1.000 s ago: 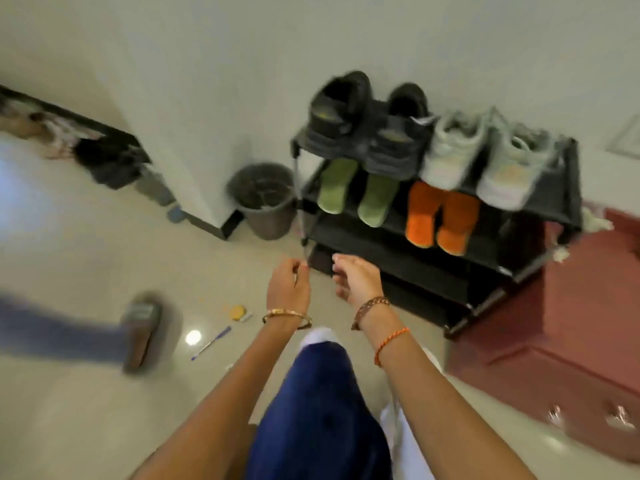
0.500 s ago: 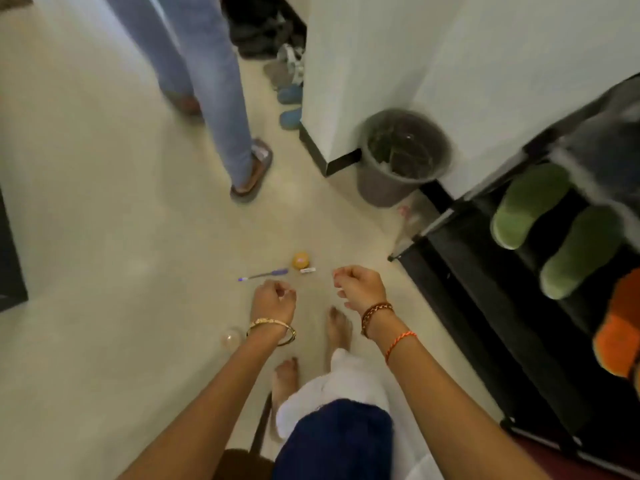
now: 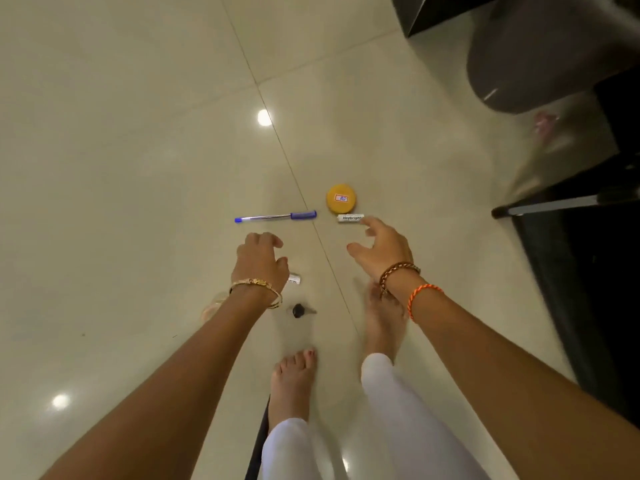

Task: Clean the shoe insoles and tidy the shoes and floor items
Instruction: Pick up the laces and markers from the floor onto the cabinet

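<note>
Both hands reach down over a glossy cream tile floor [image 3: 121, 168]. The right hand [image 3: 381, 249] is spread open, fingers extended and thumb out, holding nothing; its fingertips [image 3: 367, 222] are just beside, perhaps touching, the right end of a small white tube [image 3: 350, 218] printed "Heybright". The left hand [image 3: 259, 261] hangs with fingers loosely curled downward and grips nothing that can be seen.

The tube lies flat, touching or nearly touching the near edge of a round yellow tin [image 3: 341, 199] with a small label on its lid. Left of both, across a tile joint, a blue pen [image 3: 275, 216] lies flat with its cap end pointing right towards the tin. Near the left wrist, a small white item [image 3: 294, 279] shows partly from under the hand; what it is cannot be told. Just nearer than that, a small black cap-like piece [image 3: 298, 310] rests on the floor. A pale translucent object [image 3: 213, 304] is mostly hidden behind the left forearm.

The person's bare feet stand on the tiles below the hands, the right foot [image 3: 381, 327] farther forward than the left foot [image 3: 294, 379], with white trouser legs above them. At the far right, a grey bin [image 3: 526, 57] is blurred, and a black rack [image 3: 588, 237] runs along the right edge. No shoes or insoles are in view.
</note>
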